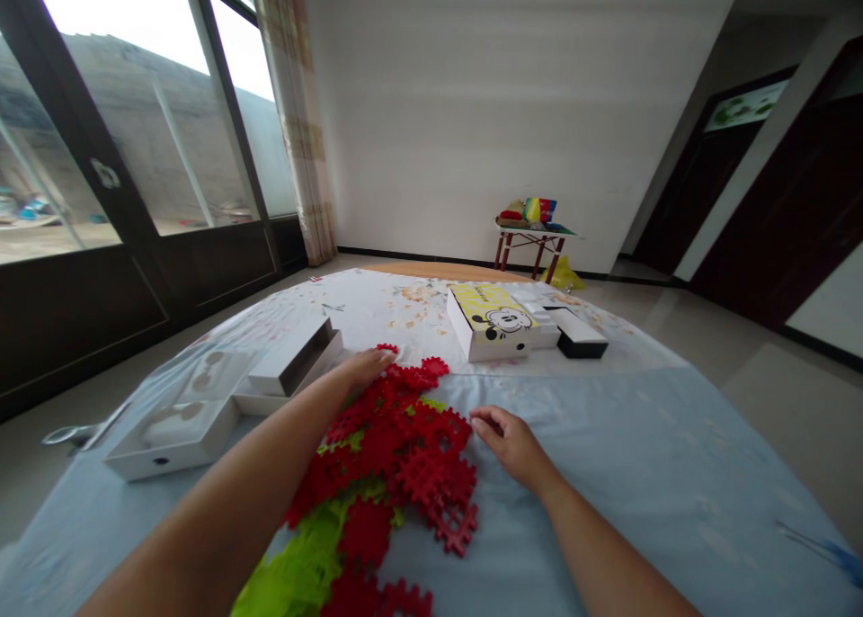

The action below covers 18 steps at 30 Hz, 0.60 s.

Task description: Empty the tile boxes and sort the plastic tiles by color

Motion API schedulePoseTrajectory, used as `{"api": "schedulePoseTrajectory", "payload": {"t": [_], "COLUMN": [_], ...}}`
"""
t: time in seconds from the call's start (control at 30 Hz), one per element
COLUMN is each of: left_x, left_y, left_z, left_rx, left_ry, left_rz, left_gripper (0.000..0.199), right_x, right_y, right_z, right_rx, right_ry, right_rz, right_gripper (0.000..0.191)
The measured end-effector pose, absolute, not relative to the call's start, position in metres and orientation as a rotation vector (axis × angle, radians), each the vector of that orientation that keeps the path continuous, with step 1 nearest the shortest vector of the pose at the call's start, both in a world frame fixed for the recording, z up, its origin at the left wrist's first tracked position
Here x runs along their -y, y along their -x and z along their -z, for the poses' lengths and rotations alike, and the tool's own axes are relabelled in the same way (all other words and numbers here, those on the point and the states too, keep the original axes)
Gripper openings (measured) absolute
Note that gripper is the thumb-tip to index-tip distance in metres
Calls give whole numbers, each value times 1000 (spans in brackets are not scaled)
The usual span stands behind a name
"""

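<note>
Table [627, 473] read as a dial, 12 at far edge; cloth cover, pale blue near, floral white beyond.

9 o'clock: shallow white tray [155, 464], rectangular, moulded insert. 10: open box [293, 356], smooth white outside, dark inside. 7: heap of green pieces [297, 563], thin, toothed. 11: left hand [368, 365], fingers lowered at a red piece; grip cannot be told. Centre, towards 6: red pieces [381, 451], flat, glossy, gear-like, notched rims, overlapping. 1: cartoon box [492, 320], yellow-patterned lid, white sides. Just right of centre: right hand [512, 446], beside the red heap, fingers curled, thumb-forefinger gap narrow; contents cannot be told. 2: black box [583, 347], white top.
</note>
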<state>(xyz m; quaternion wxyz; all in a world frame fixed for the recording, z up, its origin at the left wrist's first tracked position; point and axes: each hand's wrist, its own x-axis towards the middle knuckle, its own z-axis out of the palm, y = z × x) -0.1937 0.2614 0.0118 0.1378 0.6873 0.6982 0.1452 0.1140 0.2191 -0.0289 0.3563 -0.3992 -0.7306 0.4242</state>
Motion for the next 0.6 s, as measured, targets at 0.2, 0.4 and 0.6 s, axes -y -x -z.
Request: {"api": "schedulePoseTrajectory", "payload": {"t": [0.2,0.4,0.6], "left_x": [-199,-119,-71], "left_y": [186,203,207], "left_z": [-31,-32,12], "left_rx": [-1809,-1950,-2142], "left_ry": [-1882,-1831,-1815], "left_rz": [-504,-963,-1191], "left_gripper": [58,61,54], "right_x": [-221,-224,-223], "right_y": [-114,-116,-114], "right_z": [33,37,39], "right_rx": [1903,1896,1911], "right_ry": [1020,971,973], "right_rz": [-1081,-1073,-1008], "right_gripper": [37,40,39]}}
